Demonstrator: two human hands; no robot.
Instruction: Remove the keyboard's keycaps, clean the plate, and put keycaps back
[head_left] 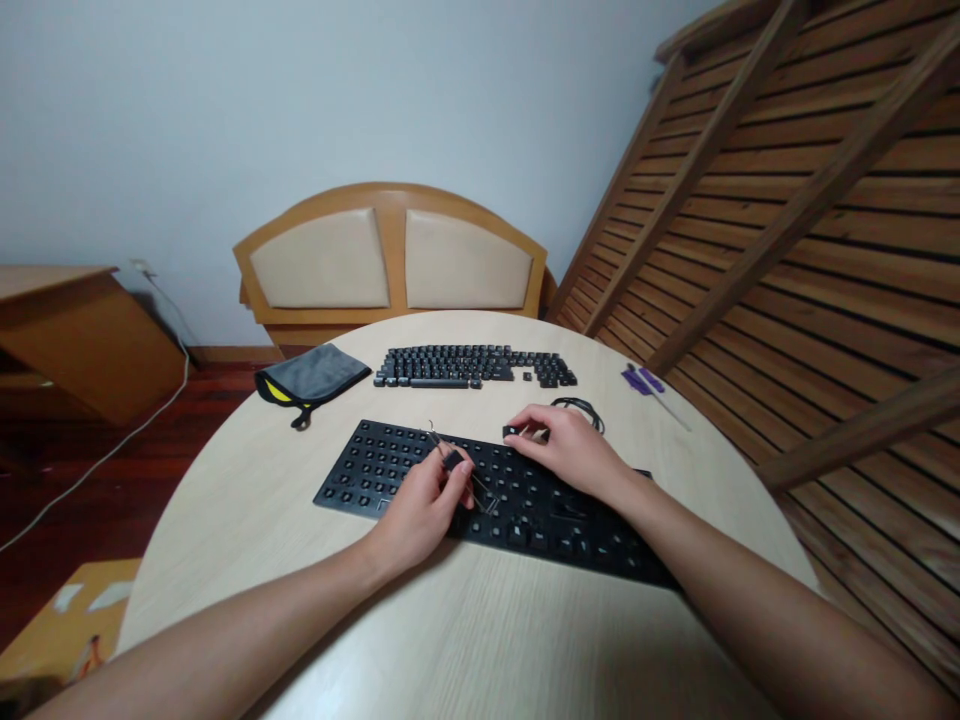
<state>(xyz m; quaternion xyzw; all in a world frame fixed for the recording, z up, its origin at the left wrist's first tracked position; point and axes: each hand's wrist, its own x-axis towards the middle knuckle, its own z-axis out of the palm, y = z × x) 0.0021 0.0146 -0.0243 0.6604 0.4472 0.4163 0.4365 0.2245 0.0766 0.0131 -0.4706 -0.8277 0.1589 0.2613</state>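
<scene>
A black keyboard base lies at an angle on the round table, most of its left part stripped to bare switches, with several keycaps on the part nearest me. My left hand is closed on a wire keycap puller with a dark middle, held over the board. Above the board's far edge, my right hand pinches a small black keycap between thumb and fingers. Farther back, removed black keycaps lie in rows in a keyboard layout. A lone keycap sits within a gap there.
On the table's left is a grey cloth with a yellow inside. A coiled black cable lies behind my right hand. Purple-and-white cleaning tools are at the right. Beyond the table stand a headboard and leaning wooden slats.
</scene>
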